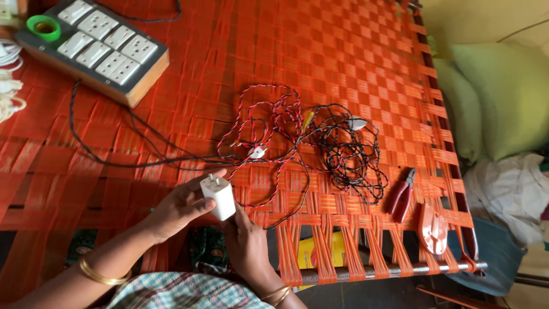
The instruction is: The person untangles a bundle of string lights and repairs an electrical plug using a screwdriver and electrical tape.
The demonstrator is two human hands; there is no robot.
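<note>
Both hands hold a white plug-in adapter [218, 197] at the near edge of an orange woven cot [354, 51]. The left hand [174, 210] closes its fingers around the adapter's left side, thumb on the near face. The right hand [246, 243] supports it from below and from the right, fingers curled against the body. The adapter's two pins point up and toward the far side.

Just beyond the adapter lies a loose tangle of red-and-white twisted wire [269, 123], merging on the right with a tangle of black-and-red wire [346, 151]. A small white plug [257, 152] sits in the red-and-white loops. A black cable [103, 157] runs left toward a wooden switch-and-socket board [94, 48] at the far left, with a roll of green tape [43, 26] on its corner. Red-handled pliers [402, 197] and an orange plastic piece [433, 228] lie near right.

Hazards, judged from this layout:
- The wire loops overlap; pulling one strand is likely to tighten the knot or drag the small plug along.
- The cot weave has open gaps at the near edge; a released adapter could slip through.
- I cannot tell whether the board is powered; bare wire ends touching it could be dangerous.
</note>
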